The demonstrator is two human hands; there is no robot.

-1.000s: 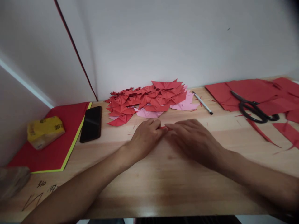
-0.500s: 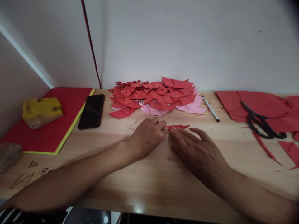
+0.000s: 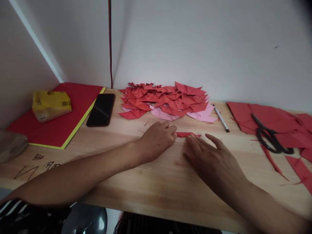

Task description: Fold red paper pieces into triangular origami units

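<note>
A small folded red paper piece [image 3: 187,134] lies flat on the wooden table [image 3: 151,188]. My left hand [image 3: 157,139] rests with curled fingers, its fingertips pressing the paper's left end. Beside it, my right hand [image 3: 209,159] lies flat with fingers stretched out, its fingertips touching the paper's near edge. Most of the paper shows between the two hands.
A heap of folded red and pink paper pieces [image 3: 168,100] lies behind the hands. A black phone [image 3: 101,109] and a yellow packet [image 3: 51,104] on a red sheet [image 3: 60,130] are at left. A pen [image 3: 221,118], black scissors [image 3: 270,138] and red sheets [image 3: 280,122] are at right.
My right hand has slid back and to the right off the red paper, uncovering it. The view has shifted, so the table's things sit a little differently in frame.
</note>
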